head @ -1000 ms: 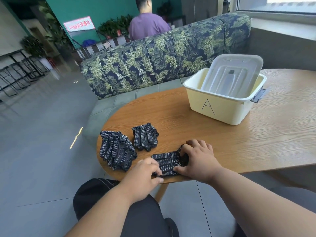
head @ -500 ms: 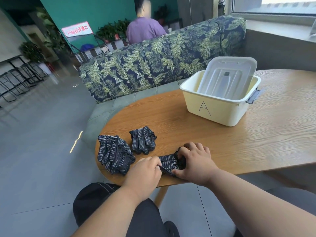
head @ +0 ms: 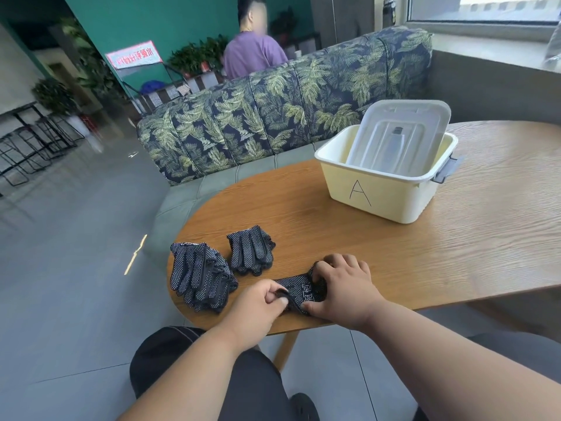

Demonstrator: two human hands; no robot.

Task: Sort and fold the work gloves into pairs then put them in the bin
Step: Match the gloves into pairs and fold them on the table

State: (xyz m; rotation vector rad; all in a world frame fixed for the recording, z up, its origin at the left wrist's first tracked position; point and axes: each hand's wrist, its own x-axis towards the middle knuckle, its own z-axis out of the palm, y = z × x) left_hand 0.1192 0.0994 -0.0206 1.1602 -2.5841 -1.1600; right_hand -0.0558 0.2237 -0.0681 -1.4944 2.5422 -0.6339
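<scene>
Head view showed both hands folding a glove pair at the table's near edge: left hand pinched one end, right hand gripped the other. Next, probably: carry it to the bin, well apart.

Left hand drawn closer to right hand since a second ago. Dotted glove between them now bunched shorter, its near end pinched and lifted.

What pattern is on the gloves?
Dark navy with small white dots, clearest on the glove pile in the head view.
</scene>
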